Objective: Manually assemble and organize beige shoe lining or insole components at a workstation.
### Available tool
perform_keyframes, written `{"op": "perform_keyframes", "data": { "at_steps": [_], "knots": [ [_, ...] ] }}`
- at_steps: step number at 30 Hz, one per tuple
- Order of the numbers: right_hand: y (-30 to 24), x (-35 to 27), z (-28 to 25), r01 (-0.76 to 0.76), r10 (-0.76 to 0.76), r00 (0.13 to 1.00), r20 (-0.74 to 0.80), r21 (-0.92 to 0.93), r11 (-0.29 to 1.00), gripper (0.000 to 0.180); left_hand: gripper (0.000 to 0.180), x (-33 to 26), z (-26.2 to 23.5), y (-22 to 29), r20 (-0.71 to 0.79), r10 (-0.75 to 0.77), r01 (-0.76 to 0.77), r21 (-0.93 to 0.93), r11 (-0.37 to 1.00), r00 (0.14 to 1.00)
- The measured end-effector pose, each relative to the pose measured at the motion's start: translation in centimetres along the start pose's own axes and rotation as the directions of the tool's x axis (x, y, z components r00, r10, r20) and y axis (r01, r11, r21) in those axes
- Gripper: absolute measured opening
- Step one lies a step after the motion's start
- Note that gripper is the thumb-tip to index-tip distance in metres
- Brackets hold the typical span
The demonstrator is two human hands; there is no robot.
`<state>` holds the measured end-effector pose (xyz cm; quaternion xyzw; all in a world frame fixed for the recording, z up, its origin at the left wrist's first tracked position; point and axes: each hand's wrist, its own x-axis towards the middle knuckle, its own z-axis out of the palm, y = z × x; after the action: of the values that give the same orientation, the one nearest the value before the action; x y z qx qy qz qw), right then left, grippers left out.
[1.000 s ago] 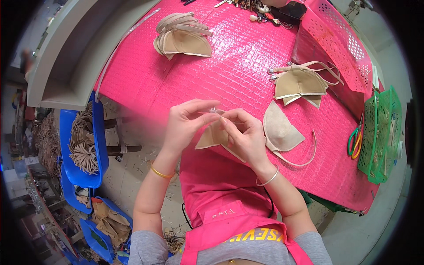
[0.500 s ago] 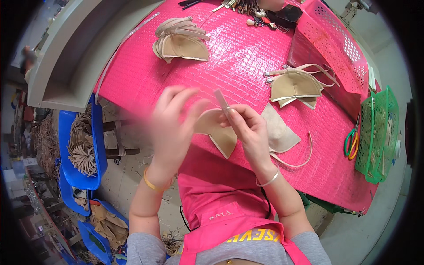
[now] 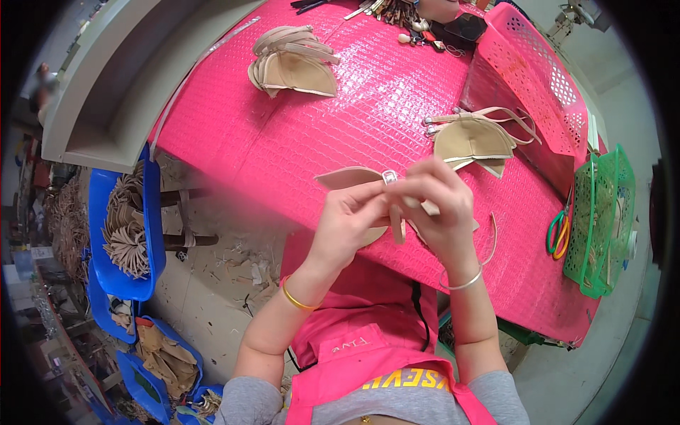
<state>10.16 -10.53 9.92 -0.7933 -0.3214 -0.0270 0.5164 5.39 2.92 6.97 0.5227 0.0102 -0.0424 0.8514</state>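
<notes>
The left hand is back, pinching the beige strap below the silver buckle, above the pink table. The right hand curls beside it, grip unclear; both now work at the buckle.

White lettering stands on the pink apron, larger yellow letters on the grey shirt.

Worn here are a pink apron, grey T-shirt, gold bangle and silver bangle.
</notes>
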Motion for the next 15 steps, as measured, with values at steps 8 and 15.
{"op": "perform_keyframes", "data": {
  "at_steps": [8, 15],
  "knots": [
    [1.3, -3.4, 1.2, 0.354, -0.371, 0.928, -0.021, -0.256, 0.900, 0.035, 0.026, -0.4, 0.1, -0.4, -0.130, -0.071, 0.047, -0.181, 0.982, 0.989],
    [0.8, -3.1, 1.5, 0.392, -0.415, 0.909, -0.022, -0.291, 0.873, 0.030, 0.025, -0.7, 0.6, -0.1, -0.239, 0.033, -0.061, -0.111, 0.992, 0.970]
  ]
}}
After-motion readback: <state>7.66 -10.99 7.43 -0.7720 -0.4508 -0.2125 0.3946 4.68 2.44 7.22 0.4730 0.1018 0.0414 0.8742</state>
